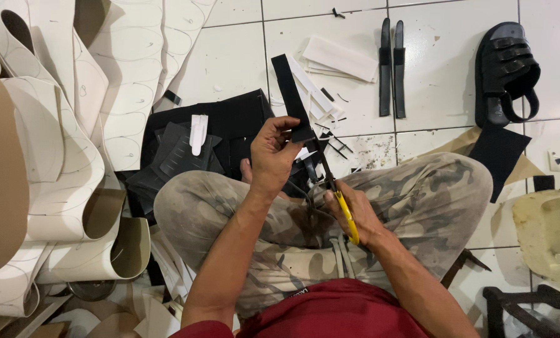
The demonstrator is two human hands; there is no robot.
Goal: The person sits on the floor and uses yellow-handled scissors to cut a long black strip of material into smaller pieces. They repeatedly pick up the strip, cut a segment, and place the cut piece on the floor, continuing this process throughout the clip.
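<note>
Scissors (337, 199), yellow-handled, gripped in right hand (354, 216), blades at lower end of black strip (292, 97). Left hand (271, 156) pinches that strip upright, just above right hand. Black sandal (504, 72) well apart, beyond right hand.

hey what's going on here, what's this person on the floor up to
A person sits cross-legged on a white tiled floor. Their left hand holds up a long black strip of flat material, and their right hand grips yellow-handled scissors whose blades meet the strip's lower end. Around them lie black offcuts, white strips, a black strapped sandal, and curled white sheets marked with sole outlines.
</note>
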